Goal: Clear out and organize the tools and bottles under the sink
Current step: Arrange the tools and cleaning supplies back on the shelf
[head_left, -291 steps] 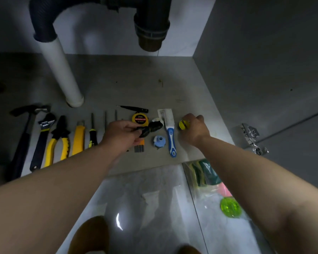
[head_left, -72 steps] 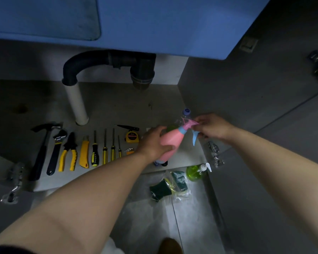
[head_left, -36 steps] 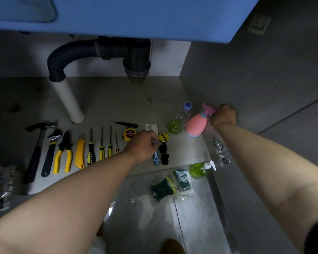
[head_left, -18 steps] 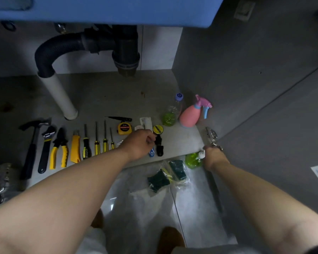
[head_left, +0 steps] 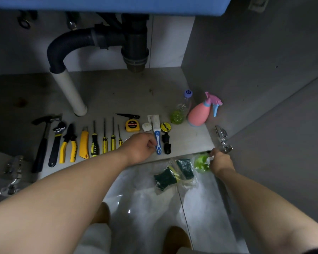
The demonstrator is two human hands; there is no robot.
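Tools lie in a row on the cabinet floor (head_left: 117, 92): hammer (head_left: 42, 140), wrench (head_left: 56, 142), pliers (head_left: 69, 143), utility knife (head_left: 84, 142), screwdrivers (head_left: 104, 142), tape measure (head_left: 132, 125), blue-handled scraper (head_left: 157, 142). A pink spray bottle (head_left: 198, 114) and a clear bottle of green liquid (head_left: 180, 110) stand at the right wall. My left hand (head_left: 140, 147) rests with curled fingers against the scraper's handle; whether it grips it is unclear. My right hand (head_left: 221, 162) holds the green pump bottle (head_left: 200, 162) on the room floor by its top.
A black drain trap (head_left: 134, 43) and white pipe (head_left: 72, 96) stand at the back left. Bagged sponges (head_left: 174, 173) lie on the glossy floor beside the pump bottle. Metal hinges (head_left: 222, 138) (head_left: 13, 173) jut from both cabinet edges. A yellow roll (head_left: 165, 127) and black fitting (head_left: 167, 143) lie right of the scraper.
My right hand let go of the pink spray bottle, which now stands by the right wall, and came down onto the green pump bottle. My left hand has stayed by the scraper.
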